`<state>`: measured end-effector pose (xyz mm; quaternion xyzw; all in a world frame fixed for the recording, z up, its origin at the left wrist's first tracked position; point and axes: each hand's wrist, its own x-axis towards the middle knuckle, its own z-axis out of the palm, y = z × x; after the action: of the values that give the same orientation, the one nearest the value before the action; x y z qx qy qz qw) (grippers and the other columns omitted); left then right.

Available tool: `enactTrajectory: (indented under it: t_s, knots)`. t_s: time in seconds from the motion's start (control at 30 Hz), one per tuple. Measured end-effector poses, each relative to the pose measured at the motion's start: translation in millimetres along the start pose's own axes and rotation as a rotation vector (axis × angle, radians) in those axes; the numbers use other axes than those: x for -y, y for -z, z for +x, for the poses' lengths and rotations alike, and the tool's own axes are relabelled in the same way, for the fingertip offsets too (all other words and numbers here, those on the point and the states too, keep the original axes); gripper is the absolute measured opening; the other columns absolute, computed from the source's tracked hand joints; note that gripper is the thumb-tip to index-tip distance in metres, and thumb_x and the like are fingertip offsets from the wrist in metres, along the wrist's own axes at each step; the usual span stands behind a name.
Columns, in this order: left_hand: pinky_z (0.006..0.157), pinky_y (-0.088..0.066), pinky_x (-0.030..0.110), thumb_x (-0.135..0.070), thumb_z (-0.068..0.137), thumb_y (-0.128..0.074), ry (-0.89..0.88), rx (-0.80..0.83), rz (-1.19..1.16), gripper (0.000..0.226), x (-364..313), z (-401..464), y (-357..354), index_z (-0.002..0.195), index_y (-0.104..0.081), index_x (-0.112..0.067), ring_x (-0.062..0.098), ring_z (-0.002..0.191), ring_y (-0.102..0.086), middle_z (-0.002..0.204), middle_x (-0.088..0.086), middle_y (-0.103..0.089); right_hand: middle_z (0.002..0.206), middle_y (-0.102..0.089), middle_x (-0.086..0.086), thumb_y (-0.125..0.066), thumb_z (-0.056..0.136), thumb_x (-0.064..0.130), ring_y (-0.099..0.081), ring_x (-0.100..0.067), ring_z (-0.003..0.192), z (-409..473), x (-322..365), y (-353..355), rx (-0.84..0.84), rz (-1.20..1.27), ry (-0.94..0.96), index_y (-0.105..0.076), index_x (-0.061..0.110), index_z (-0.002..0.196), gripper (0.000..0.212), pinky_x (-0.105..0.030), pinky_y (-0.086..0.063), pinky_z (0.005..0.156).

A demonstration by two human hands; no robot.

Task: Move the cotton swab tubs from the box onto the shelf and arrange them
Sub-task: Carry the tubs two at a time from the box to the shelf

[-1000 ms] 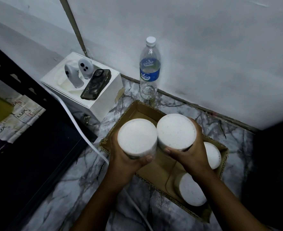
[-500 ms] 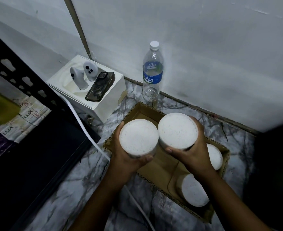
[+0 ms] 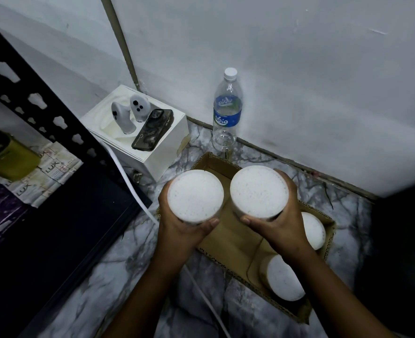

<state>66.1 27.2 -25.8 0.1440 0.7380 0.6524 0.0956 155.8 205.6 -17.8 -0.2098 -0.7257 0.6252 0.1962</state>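
Both hands have lifted slightly toward the shelf: left hand grips one cotton swab tub, right hand another. Two tubs remain in the box.

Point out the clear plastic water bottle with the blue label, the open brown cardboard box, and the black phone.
Clear plastic water bottle with blue label (image 3: pixel 227 115): head view, on its label.
Open brown cardboard box (image 3: pixel 230 242): head view, bare inner floor.
Black phone (image 3: pixel 152 130): head view, middle of its back.
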Motion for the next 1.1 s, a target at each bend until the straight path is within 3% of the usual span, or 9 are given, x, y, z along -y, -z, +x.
enactTrajectory:
  t_s: [0.13, 0.2, 0.37, 0.5, 0.6, 0.67, 0.83, 1.1]
  knots:
    - [0.091, -0.044, 0.009, -0.038, 0.048, -0.084, -0.005, -0.001, -0.011, 0.107, -9, -2, 5, 0.138, -0.029, -0.022, -0.005, 0.122, -0.047, 0.133, -0.018, -0.045, 0.134, -0.04, 0.025, -0.085, 0.044, 0.046, -0.042, 0.007, 0.124, -3, 11, -4, 0.003, 0.002, 0.023, -0.031, 0.062, 0.122, 0.096, -0.016, -0.046, 0.093]
    - [0.091, -0.044, 0.009, -0.038, 0.047, -0.084, -0.01, -0.01, -0.016, 0.105, -15, -3, 9, 0.137, -0.03, -0.024, -0.006, 0.121, -0.046, 0.133, -0.018, -0.045, 0.133, -0.04, 0.026, -0.085, 0.045, 0.043, -0.042, 0.008, 0.123, -5, 18, -6, 0.009, 0.016, 0.05, -0.032, 0.056, 0.124, 0.096, -0.011, -0.046, 0.09]
    - [0.095, -0.045, 0.014, -0.04, 0.047, -0.085, -0.03, -0.023, -0.014, 0.108, -33, -8, 18, 0.138, -0.029, -0.026, 0.005, 0.127, -0.045, 0.137, -0.008, -0.045, 0.132, -0.042, 0.019, -0.088, 0.047, 0.034, -0.044, 0.009, 0.121, -9, 38, -9, 0.017, 0.026, 0.099, -0.035, 0.043, 0.127, 0.096, -0.005, -0.044, 0.087]
    - [0.095, -0.046, 0.016, -0.041, 0.045, -0.085, -0.046, -0.033, -0.022, 0.1, -49, -14, 25, 0.131, -0.033, -0.037, 0.003, 0.125, -0.046, 0.132, -0.019, -0.046, 0.132, -0.042, 0.021, -0.084, 0.048, 0.041, -0.043, 0.008, 0.122, -16, 55, -11, 0.01, 0.001, 0.126, -0.033, 0.044, 0.128, 0.095, -0.004, -0.041, 0.09]
    - [0.094, -0.044, 0.012, -0.042, 0.045, -0.084, -0.063, -0.054, -0.015, 0.099, -63, -20, 31, 0.13, -0.033, -0.039, -0.001, 0.124, -0.046, 0.128, -0.028, -0.045, 0.133, -0.044, 0.018, -0.084, 0.049, 0.042, -0.043, 0.008, 0.122, -22, 68, -11, 0.005, -0.02, 0.159, -0.035, 0.031, 0.134, 0.099, -0.003, -0.039, 0.092]
    - [0.092, -0.043, 0.009, -0.043, 0.047, -0.083, -0.085, -0.065, -0.01, 0.102, -72, -25, 35, 0.134, -0.032, -0.032, -0.001, 0.124, -0.045, 0.13, -0.025, -0.044, 0.135, -0.046, 0.012, -0.084, 0.049, 0.043, -0.044, 0.003, 0.124, -26, 76, -11, 0.009, -0.03, 0.175, -0.036, 0.024, 0.136, 0.102, -0.007, -0.04, 0.096]
    - [0.092, -0.043, 0.01, -0.041, 0.049, -0.084, -0.118, -0.093, -0.012, 0.104, -94, -37, 49, 0.137, -0.033, -0.025, -0.002, 0.123, -0.046, 0.13, -0.025, -0.046, 0.127, -0.042, 0.038, -0.084, 0.047, 0.044, -0.043, 0.011, 0.122, -38, 105, -15, 0.026, -0.012, 0.204, -0.033, 0.042, 0.13, 0.098, -0.003, -0.038, 0.094]
    - [0.091, -0.045, 0.01, -0.041, 0.05, -0.084, -0.169, -0.156, -0.013, 0.099, -129, -63, 77, 0.134, -0.033, -0.035, 0.0, 0.124, -0.046, 0.134, -0.021, -0.044, 0.126, -0.04, 0.022, -0.08, 0.046, 0.038, -0.042, 0.024, 0.111, -67, 156, -27, 0.081, 0.057, 0.269, -0.034, 0.032, 0.125, 0.091, 0.003, -0.038, 0.082]
